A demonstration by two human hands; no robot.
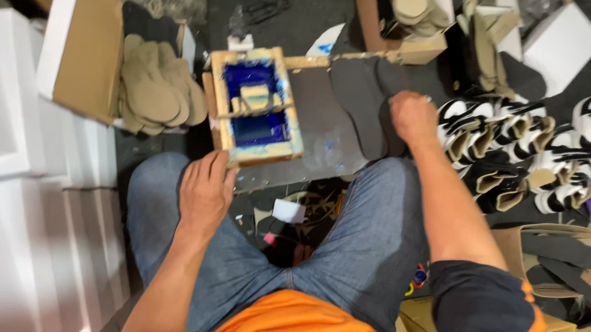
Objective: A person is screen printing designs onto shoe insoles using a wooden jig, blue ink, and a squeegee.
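The left hand [206, 190] grips the near edge of the blue-inked wooden printing frame [254, 106] while the right hand [412, 116] (closed, maybe pinching) touches a dark insole [359, 107], which looks about ready to slide under the frame.

The left hand [205, 190] gripped the near edge of a small wooden-framed printing screen [256, 106] (blue ink pooled inside). The right hand [411, 116] pressed on dark grey shoe insoles [359, 103] lying on the grey board [316, 135] beside it.
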